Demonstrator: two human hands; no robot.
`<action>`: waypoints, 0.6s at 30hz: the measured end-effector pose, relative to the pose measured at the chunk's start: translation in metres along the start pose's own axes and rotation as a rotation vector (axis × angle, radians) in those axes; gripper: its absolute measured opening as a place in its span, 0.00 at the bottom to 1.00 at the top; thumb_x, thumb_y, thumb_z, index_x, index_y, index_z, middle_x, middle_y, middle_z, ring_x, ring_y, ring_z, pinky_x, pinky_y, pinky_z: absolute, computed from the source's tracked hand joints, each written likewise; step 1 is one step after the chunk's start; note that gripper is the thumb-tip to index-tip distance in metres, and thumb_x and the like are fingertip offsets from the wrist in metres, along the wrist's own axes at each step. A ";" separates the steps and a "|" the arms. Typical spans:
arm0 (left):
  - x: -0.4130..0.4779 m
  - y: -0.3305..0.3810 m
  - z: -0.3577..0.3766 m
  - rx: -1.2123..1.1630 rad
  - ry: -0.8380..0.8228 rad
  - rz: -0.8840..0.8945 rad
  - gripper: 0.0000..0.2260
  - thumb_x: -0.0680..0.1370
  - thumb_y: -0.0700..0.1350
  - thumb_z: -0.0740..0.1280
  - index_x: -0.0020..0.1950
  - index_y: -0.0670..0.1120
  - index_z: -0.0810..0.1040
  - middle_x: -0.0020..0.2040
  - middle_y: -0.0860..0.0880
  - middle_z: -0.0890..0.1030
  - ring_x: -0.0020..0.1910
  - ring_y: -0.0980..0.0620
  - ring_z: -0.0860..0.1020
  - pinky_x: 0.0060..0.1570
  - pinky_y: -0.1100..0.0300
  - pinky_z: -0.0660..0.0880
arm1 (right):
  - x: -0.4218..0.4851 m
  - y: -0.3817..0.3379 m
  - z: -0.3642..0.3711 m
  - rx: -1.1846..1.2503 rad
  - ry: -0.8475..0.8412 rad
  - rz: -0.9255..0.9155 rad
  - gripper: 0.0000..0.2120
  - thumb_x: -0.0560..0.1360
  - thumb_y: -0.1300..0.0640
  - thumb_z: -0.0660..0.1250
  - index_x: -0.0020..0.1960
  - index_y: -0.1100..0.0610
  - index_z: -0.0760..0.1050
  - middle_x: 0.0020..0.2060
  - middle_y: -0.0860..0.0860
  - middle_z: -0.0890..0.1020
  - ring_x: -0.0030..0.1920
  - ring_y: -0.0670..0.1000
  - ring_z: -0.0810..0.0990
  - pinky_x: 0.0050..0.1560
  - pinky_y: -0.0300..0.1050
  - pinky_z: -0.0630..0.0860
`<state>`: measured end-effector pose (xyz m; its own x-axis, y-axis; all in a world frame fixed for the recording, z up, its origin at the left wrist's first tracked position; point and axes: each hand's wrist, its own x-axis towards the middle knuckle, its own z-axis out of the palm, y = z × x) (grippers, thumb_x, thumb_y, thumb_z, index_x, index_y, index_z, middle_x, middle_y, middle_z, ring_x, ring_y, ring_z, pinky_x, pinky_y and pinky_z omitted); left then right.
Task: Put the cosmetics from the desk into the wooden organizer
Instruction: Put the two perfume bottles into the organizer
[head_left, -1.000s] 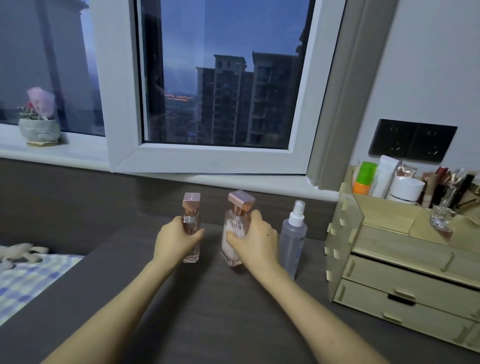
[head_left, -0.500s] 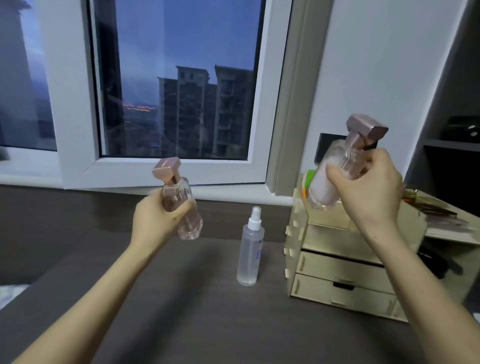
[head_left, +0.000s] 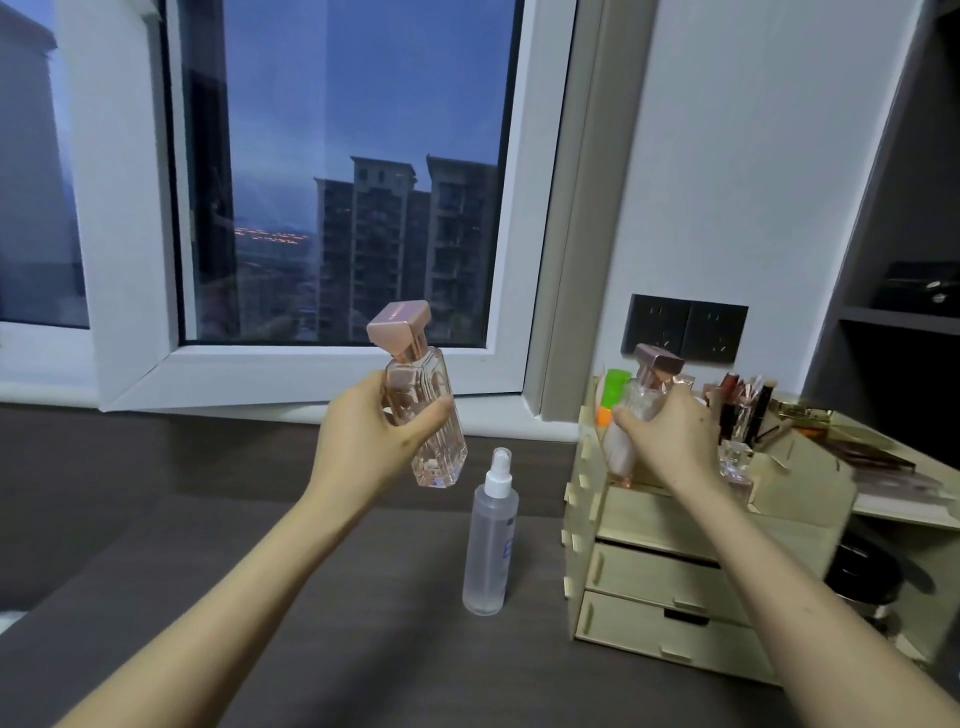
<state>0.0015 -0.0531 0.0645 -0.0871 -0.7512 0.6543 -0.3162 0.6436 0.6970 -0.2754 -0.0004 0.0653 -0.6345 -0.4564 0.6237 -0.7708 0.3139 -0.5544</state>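
Observation:
My left hand (head_left: 363, 436) grips a tall pink perfume bottle (head_left: 423, 410) with a rose-gold cap, tilted, in the air above the dark desk (head_left: 337, 623). My right hand (head_left: 670, 436) grips a second, wider perfume bottle (head_left: 623, 436) with a rose-gold cap and holds it at the top left compartment of the wooden organizer (head_left: 675, 582); its base sits low against the organizer's top tier. A clear spray bottle (head_left: 491, 535) with a white nozzle stands upright on the desk, just left of the organizer.
The organizer's top holds a green-and-orange tube (head_left: 613, 395), lipsticks and brushes (head_left: 743, 405) and a small glass bottle (head_left: 735, 460). Two drawers sit below. A black wall socket (head_left: 688, 332) is behind, an open window frame (head_left: 332, 364) to the left, dark shelves (head_left: 904, 322) at the right.
My right hand has lowered the wider perfume bottle down onto the organizer's top left. My left hand has lifted the pink bottle a little and carried it rightward.

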 end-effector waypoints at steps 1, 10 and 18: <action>0.000 0.001 0.002 0.000 -0.002 0.003 0.08 0.70 0.51 0.71 0.43 0.49 0.78 0.34 0.59 0.79 0.34 0.62 0.77 0.31 0.67 0.69 | 0.000 -0.001 0.004 -0.004 -0.007 0.008 0.22 0.70 0.48 0.71 0.50 0.65 0.71 0.42 0.59 0.80 0.48 0.61 0.78 0.40 0.47 0.67; 0.003 0.003 0.023 0.000 -0.038 0.013 0.10 0.70 0.52 0.71 0.45 0.46 0.79 0.36 0.55 0.80 0.35 0.59 0.77 0.34 0.64 0.70 | -0.003 -0.002 0.022 -0.066 -0.025 -0.039 0.21 0.74 0.45 0.65 0.50 0.64 0.68 0.42 0.60 0.80 0.46 0.63 0.78 0.37 0.47 0.67; 0.003 0.021 0.041 -0.034 -0.100 0.024 0.10 0.70 0.52 0.71 0.44 0.47 0.78 0.38 0.52 0.82 0.37 0.55 0.78 0.35 0.64 0.71 | -0.009 -0.005 0.004 -0.067 -0.127 -0.010 0.30 0.72 0.38 0.64 0.57 0.63 0.67 0.48 0.60 0.81 0.49 0.61 0.79 0.39 0.47 0.71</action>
<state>-0.0444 -0.0477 0.0693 -0.1885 -0.7451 0.6397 -0.2809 0.6651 0.6919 -0.2657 -0.0015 0.0600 -0.6176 -0.5601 0.5521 -0.7819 0.3615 -0.5079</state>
